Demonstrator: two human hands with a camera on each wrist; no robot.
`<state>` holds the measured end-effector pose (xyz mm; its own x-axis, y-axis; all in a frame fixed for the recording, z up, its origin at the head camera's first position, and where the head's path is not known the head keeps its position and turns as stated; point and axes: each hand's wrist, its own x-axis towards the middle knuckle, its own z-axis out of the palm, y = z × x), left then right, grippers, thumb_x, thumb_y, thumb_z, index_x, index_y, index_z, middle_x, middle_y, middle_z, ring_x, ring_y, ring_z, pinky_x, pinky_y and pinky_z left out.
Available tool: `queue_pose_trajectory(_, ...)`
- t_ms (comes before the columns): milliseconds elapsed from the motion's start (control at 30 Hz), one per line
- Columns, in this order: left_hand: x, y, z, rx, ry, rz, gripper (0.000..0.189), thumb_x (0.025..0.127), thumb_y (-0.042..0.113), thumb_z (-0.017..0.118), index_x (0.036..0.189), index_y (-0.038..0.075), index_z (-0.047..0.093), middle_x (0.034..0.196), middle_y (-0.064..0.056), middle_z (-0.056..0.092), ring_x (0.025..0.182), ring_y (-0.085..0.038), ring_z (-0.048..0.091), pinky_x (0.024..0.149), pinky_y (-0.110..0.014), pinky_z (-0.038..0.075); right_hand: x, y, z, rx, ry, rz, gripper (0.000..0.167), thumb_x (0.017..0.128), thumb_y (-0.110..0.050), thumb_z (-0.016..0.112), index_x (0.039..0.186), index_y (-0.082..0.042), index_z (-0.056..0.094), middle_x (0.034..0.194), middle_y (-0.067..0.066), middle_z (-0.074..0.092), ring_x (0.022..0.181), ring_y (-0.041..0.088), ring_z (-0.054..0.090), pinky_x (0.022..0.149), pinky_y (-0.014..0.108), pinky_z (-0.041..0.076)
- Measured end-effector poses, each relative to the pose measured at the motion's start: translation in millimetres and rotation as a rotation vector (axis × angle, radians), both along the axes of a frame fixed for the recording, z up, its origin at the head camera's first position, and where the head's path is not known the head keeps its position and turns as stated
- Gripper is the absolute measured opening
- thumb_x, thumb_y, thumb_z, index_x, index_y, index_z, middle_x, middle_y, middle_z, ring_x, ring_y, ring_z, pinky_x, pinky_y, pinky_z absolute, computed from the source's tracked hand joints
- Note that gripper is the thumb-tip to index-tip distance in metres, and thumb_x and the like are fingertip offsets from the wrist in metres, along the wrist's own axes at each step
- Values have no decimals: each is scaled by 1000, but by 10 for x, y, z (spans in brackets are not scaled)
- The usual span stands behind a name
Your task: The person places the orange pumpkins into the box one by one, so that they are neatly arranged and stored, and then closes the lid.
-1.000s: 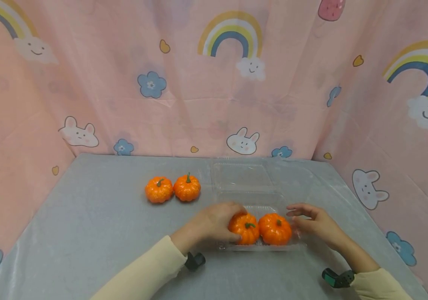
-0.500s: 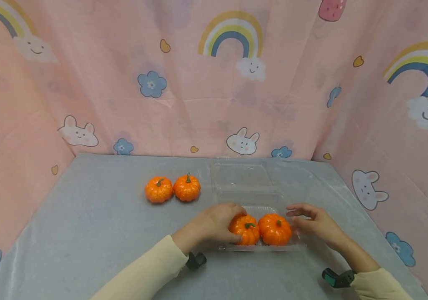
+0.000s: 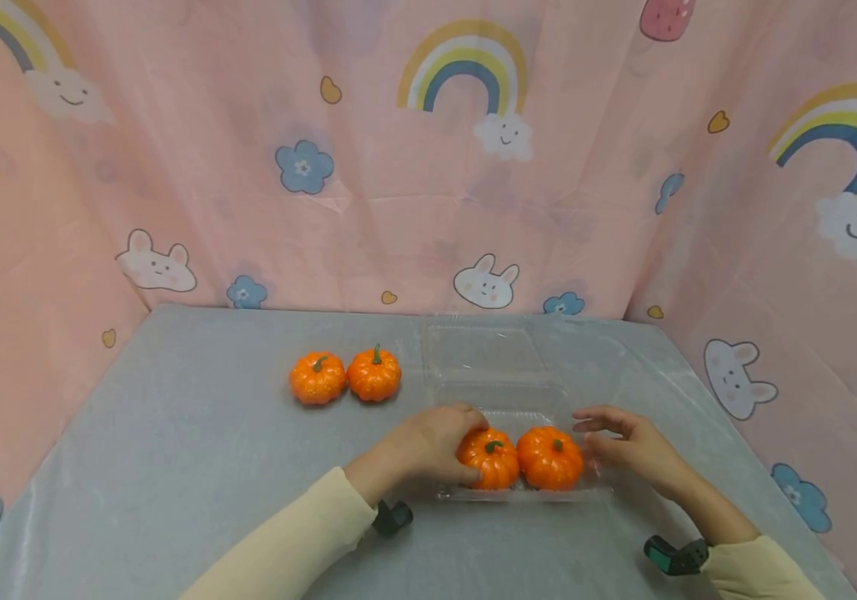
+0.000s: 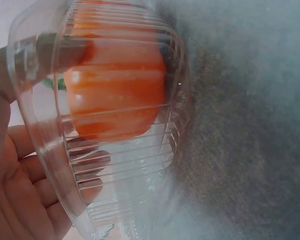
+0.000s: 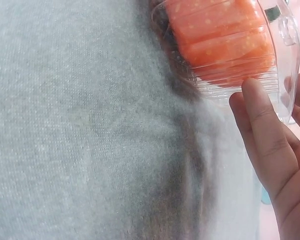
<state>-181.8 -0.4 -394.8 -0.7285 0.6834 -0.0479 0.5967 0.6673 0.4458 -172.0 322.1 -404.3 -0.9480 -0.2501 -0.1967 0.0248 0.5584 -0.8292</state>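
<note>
In the head view, two orange toy pumpkins sit side by side in a clear plastic clamshell box [image 3: 526,496]. My left hand [image 3: 424,442] reaches over the box's left rim and grips the left pumpkin [image 3: 490,473] between thumb and fingers. The right pumpkin [image 3: 551,460] stands against it. My right hand [image 3: 634,446] is beside the box's right end, fingers loosely extended. The right wrist view shows its fingertips [image 5: 257,92] at the ribbed wall, holding nothing. Through the wall in the left wrist view, the pumpkin [image 4: 117,95] appears with the thumb at its side.
The box's clear lid [image 3: 484,354] lies folded back behind it. Two more toy pumpkins, one left [image 3: 318,379] and one right [image 3: 374,375], stand together to the lid's left. Grey cloth [image 3: 211,450] covers the table; a pink printed curtain [image 3: 391,225] encloses its back and sides.
The left pumpkin has turned slightly in my left hand, its stem shifting a little to the left. My right hand has stayed in place.
</note>
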Motion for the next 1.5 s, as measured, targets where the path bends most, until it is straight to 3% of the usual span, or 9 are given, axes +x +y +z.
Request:
queue_pose_trajectory(333,-2,11,21,-13,42,-14,54,79,37,75,126,15,59,123,2,61,105,-9,57,92,-26,50,1,6,12,-1,16,3,48,94,-26,61,135,-3,50,129,26,56,97,22,67,77,29,58)
queue_pose_trajectory(467,-4,20,33,-8,57,-17,56,80,39,73,128,16,57,126,2,59,110,-11,56,95,-28,50,-4,5,18,13,16,1,48,95,-27,60,135,-4,51,130,25,56,101,26,66,79,31,58)
queue_pose_trajectory(667,15,-17,70,115,48,-39,68,82,38,71,142,21,44,142,1,50,125,-14,51,103,-32,47,-6,4,31,14,16,6,47,95,-26,60,136,-4,50,130,26,56,101,27,66,79,32,58)
queue_pose_trajectory(900,18,-96,178,244,53,-49,63,83,38,69,139,20,48,141,3,51,131,-16,48,107,-35,43,-1,11,35,8,24,13,47,95,-25,59,135,-3,50,130,27,56,99,26,66,77,29,57)
queue_pose_trajectory(1167,22,-194,270,256,37,-10,62,82,43,68,138,27,48,143,8,50,132,-15,47,108,-39,42,0,30,20,-7,14,12,47,95,-23,59,135,-2,50,130,28,55,98,26,67,77,31,58)
queue_pose_trajectory(1367,41,-324,302,252,69,70,60,81,46,66,137,33,49,140,13,52,130,-12,49,103,-38,46,-3,22,-9,-13,14,0,46,94,-23,61,134,-2,51,129,28,56,97,25,68,76,30,59)
queue_pose_trajectory(1500,42,-426,339,264,30,111,63,82,46,67,139,31,48,143,13,49,130,-13,49,104,-40,45,-1,20,-28,-6,15,-3,46,94,-23,61,134,-3,51,129,28,56,99,27,68,76,32,59)
